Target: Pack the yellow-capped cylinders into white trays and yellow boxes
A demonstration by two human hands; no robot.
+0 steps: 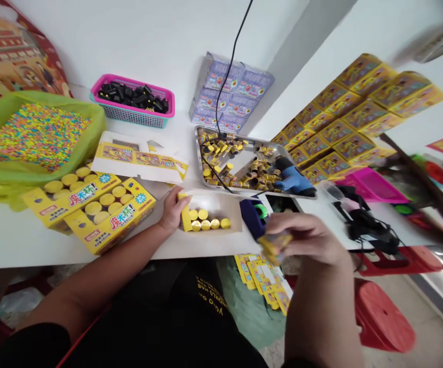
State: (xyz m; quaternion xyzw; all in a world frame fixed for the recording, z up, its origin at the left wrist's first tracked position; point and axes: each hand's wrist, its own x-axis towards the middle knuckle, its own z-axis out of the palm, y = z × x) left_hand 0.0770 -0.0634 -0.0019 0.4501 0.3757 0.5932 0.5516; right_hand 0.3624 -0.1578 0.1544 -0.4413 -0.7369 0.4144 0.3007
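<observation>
Gripping yellow card point(276, 247) in right hand point(301, 240)

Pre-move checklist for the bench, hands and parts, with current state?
1. Left hand on yellow strip: ok, held upright inside the white cardboard tray.
2. Yellow round caps in that tray: ok, six visible.
3. Right hand on small yellow item: cannot tell what the item is, blurred.
4. Steel tray stocked with yellow-and-black parts: ok.
5. Pink basket holding black parts: ok.
6. Blue tool in the steel tray: cannot tell what it is.
</observation>
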